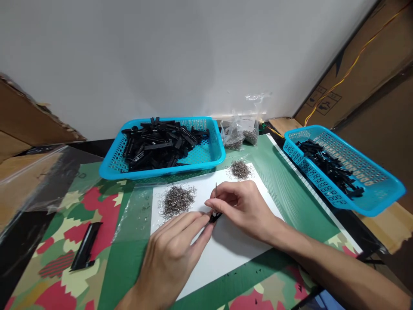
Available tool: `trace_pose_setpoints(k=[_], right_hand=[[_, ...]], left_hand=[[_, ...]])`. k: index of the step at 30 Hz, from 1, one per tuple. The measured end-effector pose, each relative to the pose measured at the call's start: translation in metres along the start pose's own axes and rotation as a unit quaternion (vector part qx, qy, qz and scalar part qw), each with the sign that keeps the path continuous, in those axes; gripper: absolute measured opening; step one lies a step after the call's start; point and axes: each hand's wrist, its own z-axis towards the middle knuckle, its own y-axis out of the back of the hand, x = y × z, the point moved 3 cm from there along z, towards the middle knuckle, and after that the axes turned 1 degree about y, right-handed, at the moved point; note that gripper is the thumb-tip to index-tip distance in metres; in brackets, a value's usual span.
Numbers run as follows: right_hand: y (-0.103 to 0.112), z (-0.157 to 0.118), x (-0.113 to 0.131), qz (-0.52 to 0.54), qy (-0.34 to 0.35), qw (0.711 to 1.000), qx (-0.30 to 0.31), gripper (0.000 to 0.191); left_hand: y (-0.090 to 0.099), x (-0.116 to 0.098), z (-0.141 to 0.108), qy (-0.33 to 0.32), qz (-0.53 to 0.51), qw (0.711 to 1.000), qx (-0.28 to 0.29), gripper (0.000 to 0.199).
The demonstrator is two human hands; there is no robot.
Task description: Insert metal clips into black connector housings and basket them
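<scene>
Over the white paper (232, 254) my two hands meet at a small black plastic part (214, 217). My left hand (177, 247) pinches this part between thumb and fingers, which cover most of it. My right hand (243, 206) grips a thin metal rod (216, 189) that stands nearly upright, its lower end at the black part. Whether a small metal piece lies between them I cannot make out. Just beyond my left hand is a pile of small metal springs or clips (177, 200); a smaller pile (240, 170) lies beyond my right hand.
A blue basket (106, 165) of black plastic parts stands behind the paper, another blue basket (387, 181) at the right. Plastic bags of metal pieces (240, 133) sit against the wall. A long black part (86, 246) lies at left on the patterned cover. Cardboard (364, 77) rises at right.
</scene>
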Motion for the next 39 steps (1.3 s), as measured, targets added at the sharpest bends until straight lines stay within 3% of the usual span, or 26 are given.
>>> trace_pose_setpoints(k=[6,15,21,23,27,29,39], right_hand=[[-0.003,-0.006,0.005,-0.087,0.075,0.993,-0.007,0.02],[-0.007,-0.012,0.002,-0.144,0.105,0.984,-0.012,0.025],[-0.008,-0.019,0.002,-0.084,0.089,0.992,-0.025,0.017],[0.0,-0.016,0.003,-0.032,0.066,0.996,-0.06,0.016],[0.025,-0.006,-0.002,0.03,0.012,0.982,-0.187,0.013],[0.033,-0.002,-0.009,0.032,-0.001,0.978,-0.205,0.017],[0.023,0.005,-0.029,0.021,-0.066,0.994,-0.08,0.036]], left_hand=[[0.0,0.0,0.0,-0.002,0.001,1.0,0.002,0.013],[0.0,0.002,-0.001,0.028,-0.027,0.999,0.013,0.016],[-0.004,-0.002,-0.001,0.055,-0.046,0.997,0.023,0.013],[-0.003,-0.006,0.0,0.06,-0.057,0.996,0.011,0.012],[0.003,-0.016,0.003,0.039,-0.042,0.998,-0.004,0.016],[0.006,-0.018,0.004,0.035,-0.021,0.999,-0.01,0.01],[0.007,-0.017,0.003,0.029,-0.008,0.999,-0.017,0.008]])
